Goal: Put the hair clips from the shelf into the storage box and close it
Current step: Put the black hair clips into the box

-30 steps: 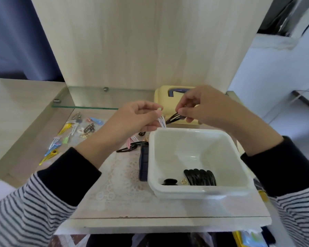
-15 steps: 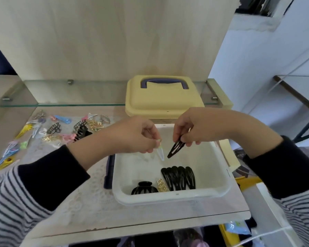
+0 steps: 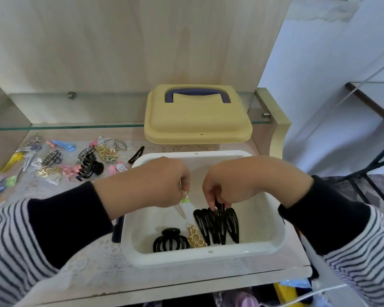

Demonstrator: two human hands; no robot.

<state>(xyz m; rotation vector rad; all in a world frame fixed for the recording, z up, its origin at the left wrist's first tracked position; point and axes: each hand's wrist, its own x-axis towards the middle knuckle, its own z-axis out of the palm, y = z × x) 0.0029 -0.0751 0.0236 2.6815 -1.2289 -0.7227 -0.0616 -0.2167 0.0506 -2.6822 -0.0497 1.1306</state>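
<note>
Wooden shelf | left hand pinching white clip, right hand pinching black clip, both inside box | next: let go below each grip

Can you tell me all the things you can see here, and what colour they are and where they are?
storage box: one, white, open, at the front of the shelf
lid: one, yellow with a purple handle, behind the box
black snap clips: a row, black, inside the box
claw clip: one, black, inside the box at the near wall
gold clip: one, gold, inside the box between the claw clip and snap clips
loose hair clips: many, mixed colours, on the shelf left of the box
glass shelf: one, clear, above them
left hand: holds a pale clip over the box
right hand: holds a black clip at the row
</note>
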